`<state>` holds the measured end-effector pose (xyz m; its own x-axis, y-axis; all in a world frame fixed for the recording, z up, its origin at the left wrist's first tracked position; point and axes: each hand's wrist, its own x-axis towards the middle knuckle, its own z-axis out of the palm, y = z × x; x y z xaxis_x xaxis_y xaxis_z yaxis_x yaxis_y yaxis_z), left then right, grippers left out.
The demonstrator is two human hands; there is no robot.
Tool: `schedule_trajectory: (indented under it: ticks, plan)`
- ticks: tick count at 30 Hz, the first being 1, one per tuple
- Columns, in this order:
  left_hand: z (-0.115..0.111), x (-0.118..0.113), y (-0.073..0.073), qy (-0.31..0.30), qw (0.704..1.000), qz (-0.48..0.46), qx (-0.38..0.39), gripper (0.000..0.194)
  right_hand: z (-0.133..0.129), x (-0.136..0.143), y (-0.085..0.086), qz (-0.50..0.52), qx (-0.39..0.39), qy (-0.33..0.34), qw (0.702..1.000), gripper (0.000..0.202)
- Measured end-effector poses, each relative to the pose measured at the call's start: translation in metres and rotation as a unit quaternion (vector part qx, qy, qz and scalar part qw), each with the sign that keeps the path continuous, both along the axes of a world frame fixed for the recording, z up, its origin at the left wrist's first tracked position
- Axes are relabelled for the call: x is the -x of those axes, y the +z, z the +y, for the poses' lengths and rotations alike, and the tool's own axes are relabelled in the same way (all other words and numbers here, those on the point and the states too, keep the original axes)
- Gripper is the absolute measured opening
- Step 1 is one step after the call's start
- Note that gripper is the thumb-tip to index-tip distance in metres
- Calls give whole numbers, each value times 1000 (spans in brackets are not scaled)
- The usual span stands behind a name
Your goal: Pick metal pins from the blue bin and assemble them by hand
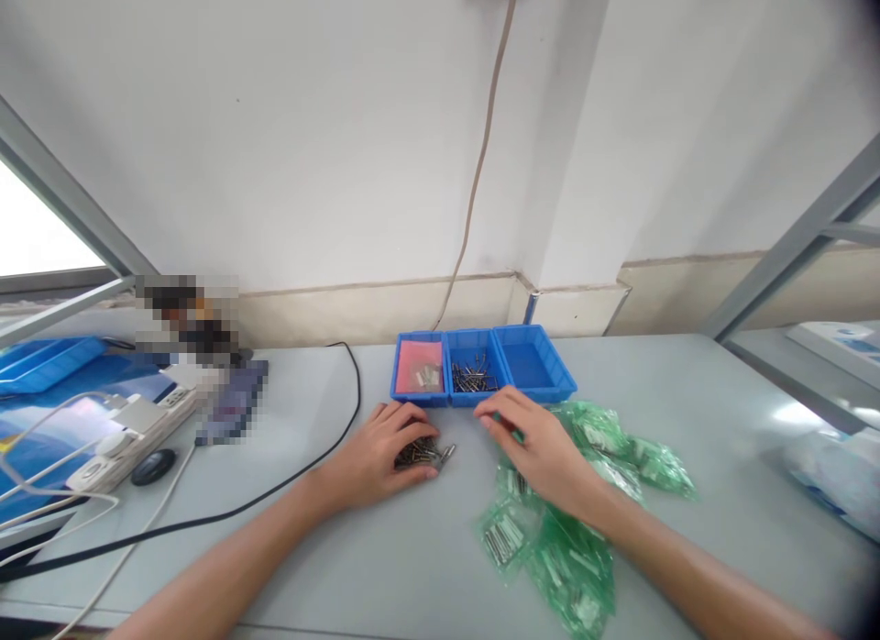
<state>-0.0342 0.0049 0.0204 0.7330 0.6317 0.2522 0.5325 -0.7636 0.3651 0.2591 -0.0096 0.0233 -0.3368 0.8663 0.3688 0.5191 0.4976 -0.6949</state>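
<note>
My left hand (385,452) rests on the table, cupped around a pile of small dark metal pin-like parts (416,452), thumb and fingers apart on either side of it. One shinier metal piece (446,455) lies at the pile's right edge. My right hand (536,438) hovers just in front of the blue bins, fingers curled and tips drawn together; whatever may be between them is too small to see. Beneath and beside that wrist lie several green plastic bags (574,567) of metal parts. Similar loose parts (473,376) fill the bottom of the middle blue bin (476,336).
The left blue bin (395,365) holds a pink sheet and a small clear bag. The right blue bin (533,356) adjoins the middle one. A black cable (275,484) crosses the table at left, near a power strip (103,466) and mouse (152,467). A wall stands behind.
</note>
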Motion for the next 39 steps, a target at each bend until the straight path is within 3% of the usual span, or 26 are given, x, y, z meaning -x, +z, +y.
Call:
schedule_trajectory:
  ticks: [3,7,16,22,32,35,39]
  plan:
    - [0,-1,-2,5,1000,-4,-4,39,-7,3,1,-118,-59,118,984,22]
    - [0,-3,-5,7,1000,-13,-2,36,-13,8,0,-175,-71,173,967,33]
    - [0,-4,-7,16,1000,-23,-2,21,-13,10,2,-195,-68,179,962,33]
    - [0,-6,-7,20,1000,-24,0,22,-14,11,1,-210,-82,181,957,27]
    - [-3,-7,0,20,1000,-14,6,23,-21,15,8,-233,-114,201,945,39]
    - [-2,-7,-3,24,1000,-17,-1,22,-21,16,9,-224,-112,194,948,34]
    - [-1,-6,-7,30,999,-19,-5,17,-21,16,9,-240,-111,208,941,46]
